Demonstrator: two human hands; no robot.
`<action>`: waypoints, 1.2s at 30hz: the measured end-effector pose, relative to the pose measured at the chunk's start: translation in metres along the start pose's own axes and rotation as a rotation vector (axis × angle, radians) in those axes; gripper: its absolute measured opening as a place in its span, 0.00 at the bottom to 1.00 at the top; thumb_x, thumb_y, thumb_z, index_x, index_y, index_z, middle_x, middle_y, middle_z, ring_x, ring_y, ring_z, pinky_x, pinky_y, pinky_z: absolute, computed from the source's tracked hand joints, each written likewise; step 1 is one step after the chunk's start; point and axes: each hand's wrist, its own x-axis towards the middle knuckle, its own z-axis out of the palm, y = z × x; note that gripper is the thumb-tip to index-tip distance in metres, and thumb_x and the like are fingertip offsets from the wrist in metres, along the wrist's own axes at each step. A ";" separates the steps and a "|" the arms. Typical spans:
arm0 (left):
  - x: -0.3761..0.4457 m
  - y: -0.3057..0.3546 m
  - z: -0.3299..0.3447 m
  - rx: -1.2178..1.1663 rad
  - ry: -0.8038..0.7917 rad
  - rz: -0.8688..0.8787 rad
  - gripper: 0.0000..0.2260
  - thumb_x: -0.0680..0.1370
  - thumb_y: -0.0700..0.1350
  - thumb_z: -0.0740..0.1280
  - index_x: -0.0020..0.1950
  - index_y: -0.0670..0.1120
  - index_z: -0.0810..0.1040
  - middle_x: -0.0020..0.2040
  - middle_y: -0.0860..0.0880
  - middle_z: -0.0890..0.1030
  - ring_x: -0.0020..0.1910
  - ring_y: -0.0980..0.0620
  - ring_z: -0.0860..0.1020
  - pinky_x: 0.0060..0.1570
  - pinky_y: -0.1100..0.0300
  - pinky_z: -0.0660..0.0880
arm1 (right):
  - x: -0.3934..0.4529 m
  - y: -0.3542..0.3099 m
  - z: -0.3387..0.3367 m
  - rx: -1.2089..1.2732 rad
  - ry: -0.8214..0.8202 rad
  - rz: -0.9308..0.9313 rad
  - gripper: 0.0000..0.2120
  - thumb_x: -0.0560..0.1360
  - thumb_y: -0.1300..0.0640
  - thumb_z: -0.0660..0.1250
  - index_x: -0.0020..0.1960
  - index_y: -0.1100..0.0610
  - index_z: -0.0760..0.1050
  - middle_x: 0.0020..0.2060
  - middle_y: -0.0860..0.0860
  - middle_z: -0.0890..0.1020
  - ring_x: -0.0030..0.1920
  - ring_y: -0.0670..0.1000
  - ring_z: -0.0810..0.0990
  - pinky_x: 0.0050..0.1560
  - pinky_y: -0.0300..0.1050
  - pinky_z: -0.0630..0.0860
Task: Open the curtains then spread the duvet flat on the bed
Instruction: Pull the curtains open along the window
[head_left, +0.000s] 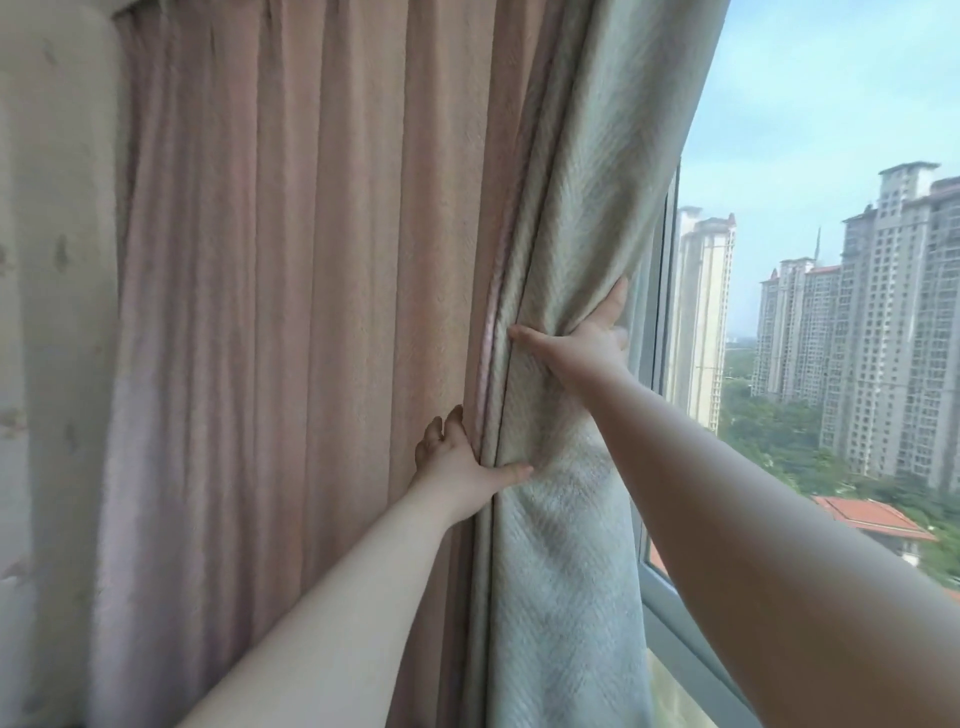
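A pink curtain (291, 312) hangs in folds across the left and middle of the view. Its pale green-grey edge panel (571, 218) is bunched toward the left and leaves the window (810, 260) bare on the right. My right hand (587, 343) grips the bunched pale panel at mid height, thumb on the seam and fingers wrapped behind the fabric. Lower down, my left hand (462, 457) holds the seam where pink meets pale, thumb across the pale fabric. The bed and the duvet are out of view.
A pale wall with faint floral wallpaper (52, 312) stands at the far left. The window frame and sill (691, 639) run along the lower right. Tall apartment blocks, trees and a red roof show outside.
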 end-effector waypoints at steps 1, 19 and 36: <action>0.014 -0.008 0.000 0.031 -0.002 0.005 0.60 0.61 0.72 0.72 0.80 0.51 0.42 0.80 0.48 0.45 0.78 0.43 0.48 0.75 0.45 0.55 | 0.009 0.003 0.011 0.003 0.009 0.007 0.71 0.55 0.30 0.78 0.74 0.38 0.26 0.73 0.59 0.59 0.72 0.64 0.64 0.69 0.68 0.66; 0.219 -0.142 -0.032 0.177 0.223 0.228 0.59 0.61 0.78 0.64 0.77 0.56 0.32 0.75 0.47 0.25 0.78 0.38 0.38 0.76 0.41 0.44 | 0.162 0.022 0.180 0.330 0.033 0.126 0.74 0.51 0.40 0.85 0.79 0.45 0.36 0.66 0.52 0.72 0.63 0.58 0.75 0.63 0.63 0.75; 0.312 -0.241 -0.098 0.450 0.544 0.111 0.51 0.67 0.66 0.67 0.78 0.48 0.40 0.78 0.43 0.35 0.77 0.38 0.40 0.74 0.37 0.45 | 0.227 -0.014 0.377 0.206 -0.239 -0.061 0.61 0.47 0.27 0.78 0.72 0.51 0.60 0.65 0.51 0.72 0.63 0.57 0.76 0.60 0.58 0.78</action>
